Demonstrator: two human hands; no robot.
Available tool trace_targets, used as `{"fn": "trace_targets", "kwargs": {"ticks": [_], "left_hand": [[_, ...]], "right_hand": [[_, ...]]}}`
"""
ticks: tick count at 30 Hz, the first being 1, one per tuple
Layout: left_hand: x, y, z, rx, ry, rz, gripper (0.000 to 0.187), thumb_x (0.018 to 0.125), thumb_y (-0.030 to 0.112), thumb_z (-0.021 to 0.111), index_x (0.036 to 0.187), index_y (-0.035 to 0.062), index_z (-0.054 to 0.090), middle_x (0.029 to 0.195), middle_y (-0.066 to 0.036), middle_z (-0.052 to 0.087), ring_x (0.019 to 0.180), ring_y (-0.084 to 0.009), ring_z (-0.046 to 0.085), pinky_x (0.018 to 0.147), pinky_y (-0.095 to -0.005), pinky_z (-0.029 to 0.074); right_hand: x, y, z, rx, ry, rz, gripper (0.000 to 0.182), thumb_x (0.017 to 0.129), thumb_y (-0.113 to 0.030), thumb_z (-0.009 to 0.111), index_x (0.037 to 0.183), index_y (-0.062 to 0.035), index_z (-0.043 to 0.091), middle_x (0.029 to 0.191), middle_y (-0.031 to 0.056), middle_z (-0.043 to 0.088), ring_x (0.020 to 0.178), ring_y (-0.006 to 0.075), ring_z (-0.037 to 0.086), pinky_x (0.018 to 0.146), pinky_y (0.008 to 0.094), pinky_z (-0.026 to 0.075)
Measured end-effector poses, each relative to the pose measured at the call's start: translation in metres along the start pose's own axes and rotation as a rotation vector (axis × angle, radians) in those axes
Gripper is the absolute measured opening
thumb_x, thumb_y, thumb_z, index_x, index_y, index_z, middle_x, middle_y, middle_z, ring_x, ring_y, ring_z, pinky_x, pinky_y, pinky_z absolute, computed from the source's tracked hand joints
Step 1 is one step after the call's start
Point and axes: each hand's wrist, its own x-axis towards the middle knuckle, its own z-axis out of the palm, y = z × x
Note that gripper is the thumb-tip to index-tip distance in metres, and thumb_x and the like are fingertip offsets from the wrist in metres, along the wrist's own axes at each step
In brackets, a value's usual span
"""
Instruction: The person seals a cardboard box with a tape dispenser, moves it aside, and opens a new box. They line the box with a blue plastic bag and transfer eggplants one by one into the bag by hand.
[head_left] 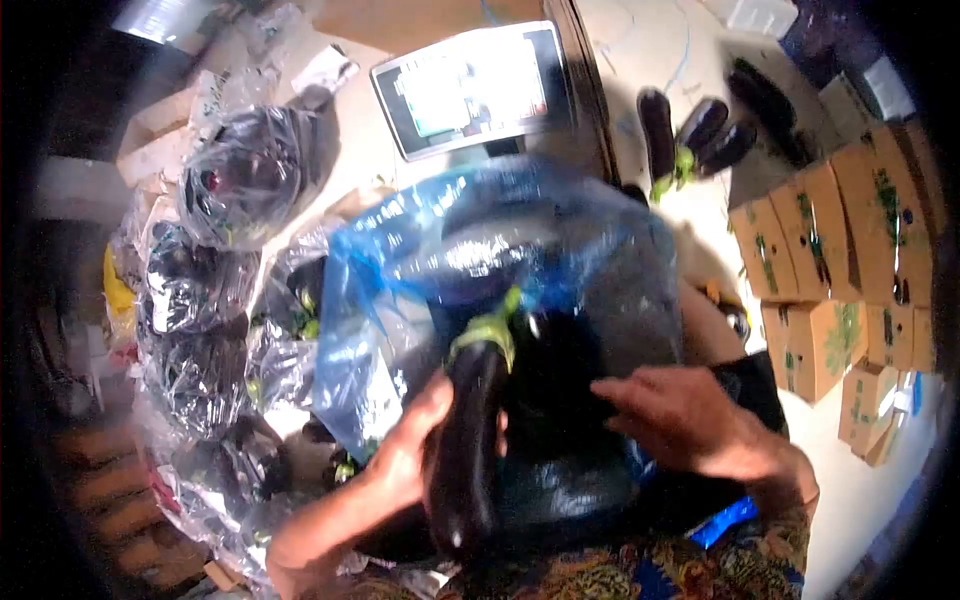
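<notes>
A dark purple eggplant (465, 430) with a green cap lies lengthwise in my left hand (412, 445), my thumb along its left side and fingertips showing on its right. Just behind it spreads a blue plastic bag (355, 290), its mouth wide and facing me. More dark, glossy eggplant (545, 330) shows inside the bag, much of it in shadow. My right hand (665, 410) is over the bag's right side, fingers stretched leftward with nothing visible in them; its fingertips are a little blurred.
Clear bags of eggplants (250, 175) line the left side. A lit screen (475, 85) stands behind the blue bag. Several loose eggplants (705, 122) lie at the back right. Stacked cardboard boxes (840, 230) stand at the far right.
</notes>
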Motion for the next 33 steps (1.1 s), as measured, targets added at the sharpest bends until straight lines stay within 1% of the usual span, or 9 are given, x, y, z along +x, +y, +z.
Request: {"fn": "trace_targets", "kwargs": {"ticks": [5,10,14,18,19,21,27,31,33], "left_hand": [[0.029,-0.009,0.01,0.067,0.086,0.039,0.054,0.092,0.039,0.055,0.135,0.0122,0.038,0.108,-0.01,0.06,0.097,-0.0237,0.062,0.085,-0.0369,0.053],[0.046,-0.017,0.021,0.207,0.105,0.135,0.054,0.091,0.021,0.059,0.138,0.0059,0.035,0.115,-0.007,0.058,0.1,-0.0195,0.06,0.087,-0.0359,0.051],[0.059,-0.023,0.01,0.463,0.147,0.167,0.057,0.087,0.03,0.065,0.134,0.0073,0.04,0.114,-0.005,0.058,0.099,-0.0175,0.058,0.08,-0.0295,0.048],[0.081,-0.031,0.017,0.681,0.243,0.195,0.059,0.086,0.036,0.067,0.133,0.0097,0.041,0.106,-0.005,0.059,0.099,-0.0162,0.057,0.077,-0.0341,0.049],[0.094,-0.036,0.013,0.629,0.134,0.241,0.06,0.087,0.034,0.068,0.133,0.0091,0.039,0.105,-0.006,0.06,0.097,-0.0172,0.058,0.076,-0.037,0.052],[0.102,-0.04,0.009,0.676,0.121,0.158,0.064,0.088,0.03,0.066,0.139,0.0074,0.034,0.114,-0.011,0.058,0.099,-0.0233,0.06,0.079,-0.039,0.052],[0.1,-0.049,0.001,0.812,0.136,0.223,0.076,0.089,0.027,0.066,0.146,0.0054,0.022,0.111,-0.014,0.059,0.097,-0.0251,0.062,0.077,-0.0399,0.054],[0.045,-0.004,0.007,0.86,-0.086,0.159,0.063,0.09,0.025,0.064,0.141,0.0013,0.034,0.11,-0.015,0.059,0.098,-0.025,0.063,0.08,-0.0377,0.054],[-0.002,0.023,0.0,0.837,-0.149,0.348,0.055,0.091,0.024,0.062,0.137,0.0013,0.041,0.106,-0.013,0.061,0.097,-0.0249,0.064,0.08,-0.0367,0.054]], "right_hand": [[-0.003,0.001,0.004,-0.03,0.105,0.08,0.032,0.084,-0.018,0.066,0.113,-0.008,0.057,0.083,0.0121,0.06,0.074,0.0324,0.062,0.06,0.0404,0.051],[-0.009,0.011,0.009,-0.158,0.186,0.14,0.026,0.082,-0.017,0.066,0.105,-0.0071,0.057,0.084,0.013,0.062,0.079,0.0354,0.062,0.066,0.0431,0.051],[-0.011,0.015,0.008,-0.181,0.19,0.096,0.023,0.084,-0.019,0.064,0.102,-0.0066,0.057,0.084,0.0135,0.062,0.079,0.0351,0.062,0.065,0.0434,0.051],[-0.008,0.01,0.011,-0.25,0.15,0.122,0.021,0.086,-0.02,0.063,0.101,-0.0063,0.056,0.083,0.014,0.062,0.079,0.0344,0.063,0.065,0.0435,0.05],[-0.008,0.007,0.011,-0.268,0.138,0.127,0.021,0.086,-0.02,0.062,0.1,-0.0063,0.056,0.082,0.0141,0.062,0.08,0.0342,0.063,0.065,0.0434,0.05],[-0.006,0.006,0.012,-0.293,0.133,0.136,0.021,0.086,-0.02,0.062,0.1,-0.0064,0.056,0.083,0.0142,0.062,0.079,0.0342,0.064,0.065,0.0433,0.051],[-0.001,0.011,0.021,-0.353,0.093,0.186,0.021,0.086,-0.021,0.063,0.1,-0.0066,0.056,0.084,0.0151,0.063,0.079,0.0356,0.064,0.066,0.0438,0.051],[0.002,0.01,0.017,-0.308,0.032,0.257,0.031,0.083,-0.02,0.066,0.11,-0.007,0.056,0.095,0.016,0.063,0.088,0.0378,0.061,0.074,0.0436,0.049],[0.002,0.007,0.013,-0.274,0.101,0.198,0.032,0.084,-0.019,0.065,0.112,-0.0069,0.057,0.096,0.0158,0.064,0.088,0.038,0.061,0.074,0.0436,0.049]]}}
